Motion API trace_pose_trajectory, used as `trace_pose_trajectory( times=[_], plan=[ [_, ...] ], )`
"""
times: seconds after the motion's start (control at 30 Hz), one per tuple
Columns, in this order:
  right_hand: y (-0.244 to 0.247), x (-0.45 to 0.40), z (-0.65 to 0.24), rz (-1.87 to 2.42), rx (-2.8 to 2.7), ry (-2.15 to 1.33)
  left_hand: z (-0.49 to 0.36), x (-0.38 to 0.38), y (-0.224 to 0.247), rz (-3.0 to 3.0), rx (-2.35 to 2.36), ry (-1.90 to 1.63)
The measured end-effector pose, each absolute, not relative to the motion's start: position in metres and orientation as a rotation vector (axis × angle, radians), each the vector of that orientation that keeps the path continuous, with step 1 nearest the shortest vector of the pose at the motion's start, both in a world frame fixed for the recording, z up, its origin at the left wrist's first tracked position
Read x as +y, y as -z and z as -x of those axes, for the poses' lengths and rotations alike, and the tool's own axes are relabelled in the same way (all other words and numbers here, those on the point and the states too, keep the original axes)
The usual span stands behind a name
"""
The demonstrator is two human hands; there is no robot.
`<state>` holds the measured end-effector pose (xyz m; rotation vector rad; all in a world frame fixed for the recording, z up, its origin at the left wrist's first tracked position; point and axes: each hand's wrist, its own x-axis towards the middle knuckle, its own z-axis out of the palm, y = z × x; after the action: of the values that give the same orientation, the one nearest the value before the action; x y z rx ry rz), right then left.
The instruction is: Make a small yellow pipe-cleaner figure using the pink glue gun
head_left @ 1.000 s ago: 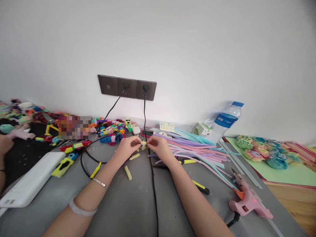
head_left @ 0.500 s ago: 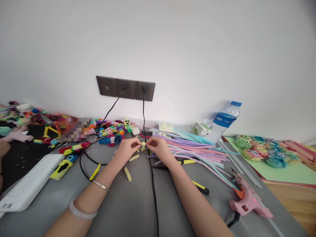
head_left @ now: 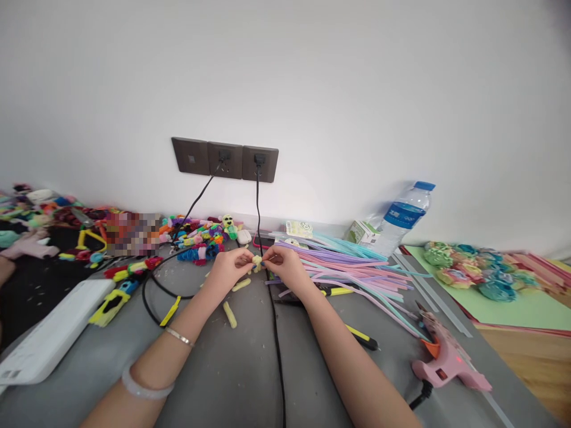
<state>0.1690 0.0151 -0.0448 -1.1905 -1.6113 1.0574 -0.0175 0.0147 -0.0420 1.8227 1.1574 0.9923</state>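
Observation:
Between my two hands, over the middle of the grey table (head_left: 250,368), is a small pale yellow fuzzy piece (head_left: 257,263), which looks like bent pipe cleaner. My left hand (head_left: 229,270) pinches it from the left with thumb and forefinger. From the other side my right hand (head_left: 285,267) grips it in the same way. Just below lie short pale yellow pipe cleaner pieces (head_left: 229,315). Long pastel pipe cleaners (head_left: 357,261) spread out to the right of my right hand.
A pink glue gun (head_left: 446,362) rests at the right, near a yellow-and-black tool (head_left: 362,337). Behind are a water bottle (head_left: 404,217) and a small box (head_left: 363,233). Colourful pipe cleaner figures (head_left: 200,235) and a white case (head_left: 56,333) lie left. A black cable (head_left: 277,345) crosses the table.
Both hands keep their pinch on the yellow piece with barely any movement. The whole view has shifted very slightly.

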Motion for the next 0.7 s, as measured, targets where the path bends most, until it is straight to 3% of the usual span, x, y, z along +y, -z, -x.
trace_pose_trajectory(
  times=[0.7],
  plan=[
    [0.0416, 0.0131, -0.1678, 1.100, -1.583, -1.010, 0.0136, 0.0109, 0.0354, -1.760, 1.140, -1.156]
  ],
)
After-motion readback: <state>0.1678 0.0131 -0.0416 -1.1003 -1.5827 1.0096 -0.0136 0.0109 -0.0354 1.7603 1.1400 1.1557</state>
